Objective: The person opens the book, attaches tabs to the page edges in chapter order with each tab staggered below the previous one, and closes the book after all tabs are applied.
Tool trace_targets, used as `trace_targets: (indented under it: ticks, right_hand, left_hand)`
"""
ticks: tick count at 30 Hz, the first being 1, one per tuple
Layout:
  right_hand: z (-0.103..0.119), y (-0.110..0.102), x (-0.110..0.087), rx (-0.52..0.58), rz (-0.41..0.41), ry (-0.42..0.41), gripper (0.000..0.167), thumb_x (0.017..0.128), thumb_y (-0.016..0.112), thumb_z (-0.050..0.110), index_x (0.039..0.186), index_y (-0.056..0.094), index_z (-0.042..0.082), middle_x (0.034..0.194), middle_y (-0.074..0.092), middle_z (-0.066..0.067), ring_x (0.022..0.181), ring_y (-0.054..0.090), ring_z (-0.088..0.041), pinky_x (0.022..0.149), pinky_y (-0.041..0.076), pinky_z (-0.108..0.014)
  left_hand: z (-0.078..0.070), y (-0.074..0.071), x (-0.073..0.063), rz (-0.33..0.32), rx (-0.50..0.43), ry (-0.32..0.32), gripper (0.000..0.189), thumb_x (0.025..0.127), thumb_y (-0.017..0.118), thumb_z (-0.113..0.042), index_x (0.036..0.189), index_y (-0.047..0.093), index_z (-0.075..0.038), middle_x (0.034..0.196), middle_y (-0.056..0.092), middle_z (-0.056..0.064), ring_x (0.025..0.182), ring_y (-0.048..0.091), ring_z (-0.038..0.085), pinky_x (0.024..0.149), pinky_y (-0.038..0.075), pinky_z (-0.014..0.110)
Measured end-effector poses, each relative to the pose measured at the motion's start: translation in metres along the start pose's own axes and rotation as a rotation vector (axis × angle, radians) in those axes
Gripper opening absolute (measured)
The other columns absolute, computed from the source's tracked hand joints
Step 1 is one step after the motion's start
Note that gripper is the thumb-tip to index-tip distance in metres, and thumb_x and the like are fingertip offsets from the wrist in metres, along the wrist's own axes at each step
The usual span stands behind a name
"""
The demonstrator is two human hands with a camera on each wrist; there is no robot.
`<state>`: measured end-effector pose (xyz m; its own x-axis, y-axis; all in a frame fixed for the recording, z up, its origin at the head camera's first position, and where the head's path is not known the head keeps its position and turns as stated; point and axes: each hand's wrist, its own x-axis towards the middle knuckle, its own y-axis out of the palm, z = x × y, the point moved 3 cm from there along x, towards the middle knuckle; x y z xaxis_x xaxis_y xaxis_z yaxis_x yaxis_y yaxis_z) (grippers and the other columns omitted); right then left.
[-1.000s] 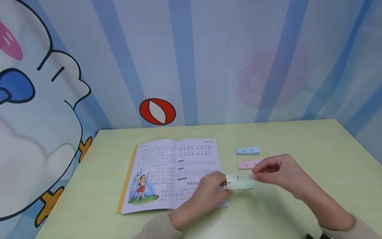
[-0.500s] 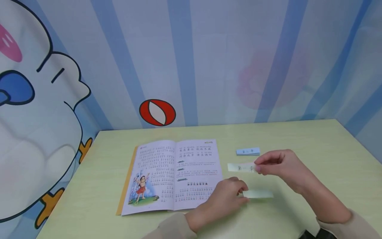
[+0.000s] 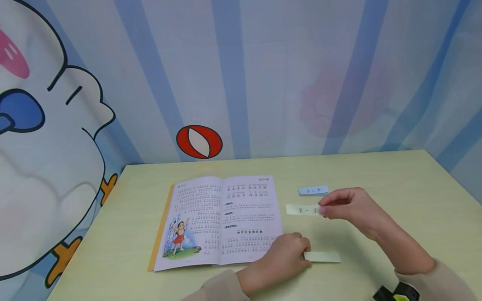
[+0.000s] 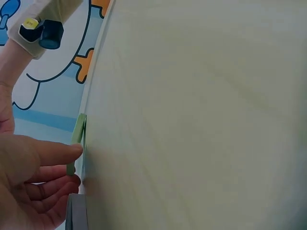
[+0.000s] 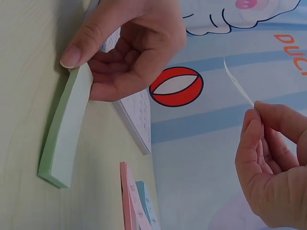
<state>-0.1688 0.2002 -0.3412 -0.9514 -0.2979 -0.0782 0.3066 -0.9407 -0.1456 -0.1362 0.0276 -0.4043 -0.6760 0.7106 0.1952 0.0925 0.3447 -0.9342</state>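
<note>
My left hand pinches one end of a pale green sticky-note pad, low over the table's near side. In the right wrist view, the pad shows its thick green edge, the thumb on one side. My right hand holds up a single pale green sticky note with handwritten characters, pinched at its right end between thumb and fingertips. The loose note looks thin and slightly bent in the right wrist view. A pink sticky-note pad is hidden behind the note and hand in the head view.
An open book with printed text and a picture lies left of the hands. Behind the right hand is a blue sticky-note pad with writing. The pale table meets a striped backdrop.
The single note has come away from the green pad. My left hand has moved the pad right and nearer; my right hand keeps the note raised, slightly farther back.
</note>
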Motion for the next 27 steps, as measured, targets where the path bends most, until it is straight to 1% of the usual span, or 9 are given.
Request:
trace_targets:
  ticks: [4, 6, 9, 11, 14, 19, 22, 24, 27]
  right_hand:
    - [-0.005, 0.000, 0.007, -0.007, 0.011, 0.035, 0.011, 0.083, 0.068, 0.003, 0.089, 0.071, 0.012, 0.082, 0.067, 0.005, 0.077, 0.064, -0.011, 0.072, 0.053, -0.029]
    - [-0.007, 0.000, 0.011, -0.029, 0.006, 0.054, 0.010, 0.083, 0.069, 0.006, 0.093, 0.071, 0.006, 0.084, 0.066, 0.003, 0.078, 0.064, -0.012, 0.073, 0.053, -0.029]
    - [-0.010, 0.001, 0.019, -0.062, -0.002, 0.073, 0.020, 0.083, 0.070, 0.010, 0.098, 0.068, -0.002, 0.086, 0.066, 0.001, 0.080, 0.063, -0.013, 0.075, 0.053, -0.031]
    - [-0.012, 0.002, 0.024, -0.063, 0.001, 0.084, 0.024, 0.083, 0.070, 0.010, 0.101, 0.067, -0.006, 0.086, 0.066, 0.000, 0.081, 0.063, -0.013, 0.077, 0.053, -0.033]
    - [-0.015, 0.002, 0.033, -0.058, 0.005, 0.103, 0.022, 0.083, 0.070, 0.010, 0.100, 0.068, -0.004, 0.086, 0.066, 0.000, 0.081, 0.063, -0.012, 0.077, 0.053, -0.035]
    - [-0.021, 0.001, 0.048, -0.078, -0.020, 0.136, 0.023, 0.082, 0.071, 0.013, 0.100, 0.069, -0.002, 0.088, 0.067, 0.000, 0.080, 0.063, -0.011, 0.076, 0.053, -0.032]
    - [-0.024, 0.000, 0.057, -0.088, -0.031, 0.145, 0.027, 0.083, 0.071, 0.012, 0.104, 0.067, -0.005, 0.091, 0.066, 0.000, 0.082, 0.062, -0.009, 0.075, 0.053, -0.028]
    - [-0.026, 0.000, 0.062, -0.091, -0.027, 0.144, 0.029, 0.084, 0.069, 0.010, 0.107, 0.065, -0.007, 0.091, 0.066, 0.000, 0.083, 0.062, -0.009, 0.075, 0.053, -0.026]
    - [-0.027, 0.002, 0.070, -0.106, -0.011, 0.136, 0.031, 0.085, 0.067, 0.007, 0.110, 0.062, -0.011, 0.092, 0.066, -0.001, 0.084, 0.063, -0.009, 0.077, 0.053, -0.028]
  left_hand:
    - [0.000, 0.002, -0.001, 0.001, 0.021, 0.000, 0.020, 0.071, 0.080, -0.025, 0.082, 0.069, -0.013, 0.069, 0.054, -0.009, 0.062, 0.048, 0.001, 0.059, 0.037, 0.012]
    - [0.000, 0.002, -0.001, -0.001, 0.028, 0.001, 0.020, 0.071, 0.080, -0.025, 0.082, 0.069, -0.014, 0.069, 0.054, -0.009, 0.062, 0.048, 0.001, 0.059, 0.037, 0.012]
    - [0.000, 0.002, 0.000, 0.009, 0.033, 0.003, 0.020, 0.071, 0.080, -0.026, 0.083, 0.069, -0.013, 0.069, 0.054, -0.009, 0.062, 0.049, 0.001, 0.059, 0.037, 0.012]
    - [0.000, 0.000, 0.000, 0.016, 0.029, 0.004, 0.020, 0.073, 0.078, -0.026, 0.085, 0.070, -0.013, 0.070, 0.055, -0.008, 0.063, 0.049, 0.001, 0.060, 0.038, 0.012]
    - [0.000, -0.005, 0.000, 0.012, 0.014, 0.017, 0.018, 0.076, 0.075, -0.024, 0.088, 0.070, -0.012, 0.074, 0.058, -0.007, 0.065, 0.051, 0.002, 0.062, 0.039, 0.012]
    - [0.004, -0.019, 0.000, -0.042, -0.005, 0.046, 0.014, 0.082, 0.070, -0.021, 0.093, 0.070, -0.012, 0.082, 0.063, -0.006, 0.073, 0.056, 0.003, 0.069, 0.042, 0.012]
    - [0.010, -0.029, 0.002, -0.051, -0.016, 0.022, 0.014, 0.085, 0.067, -0.020, 0.095, 0.070, -0.011, 0.083, 0.064, -0.004, 0.075, 0.057, 0.003, 0.069, 0.042, 0.012]
    - [0.017, -0.037, 0.003, -0.043, -0.020, -0.012, 0.013, 0.086, 0.066, -0.019, 0.096, 0.070, -0.011, 0.084, 0.065, -0.003, 0.075, 0.057, 0.004, 0.068, 0.043, 0.013]
    - [0.029, -0.049, 0.002, -0.020, -0.018, -0.078, 0.014, 0.087, 0.065, -0.018, 0.097, 0.070, -0.009, 0.087, 0.067, -0.001, 0.077, 0.059, 0.006, 0.068, 0.045, 0.016]
